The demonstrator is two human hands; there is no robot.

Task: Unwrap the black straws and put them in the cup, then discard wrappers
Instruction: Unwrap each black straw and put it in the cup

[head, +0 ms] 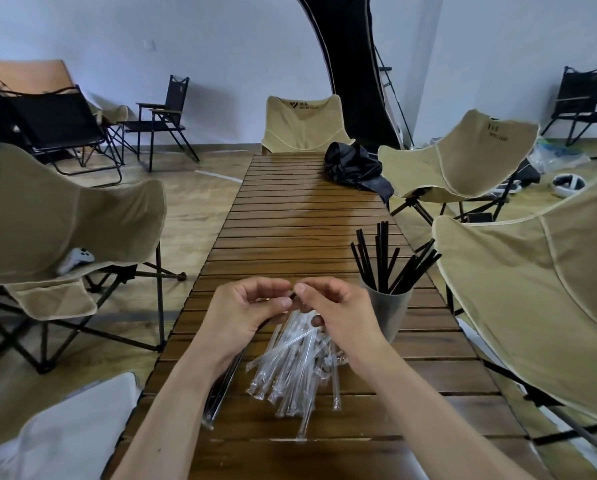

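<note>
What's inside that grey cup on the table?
The grey cup holds a bunch of unwrapped black straws, standing up and fanning out above the rim. Their lower ends are hidden by the cup's wall, so anything else at the bottom cannot be seen.

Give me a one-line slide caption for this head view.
Both hands, left and right, pinch a wrapped black straw above clear plastic wrappers beside the grey cup of straws.

Left hand (255, 308): palm turned inward, fingers curled, thumb and forefinger pinched | Right hand (328, 306): mirrored pose, fingers curled, thumb tip pressed to forefinger | Grip: fingertips of both hands meet over the surface's near half | Forearms: bare, rising from the near edge, converging.
</note>
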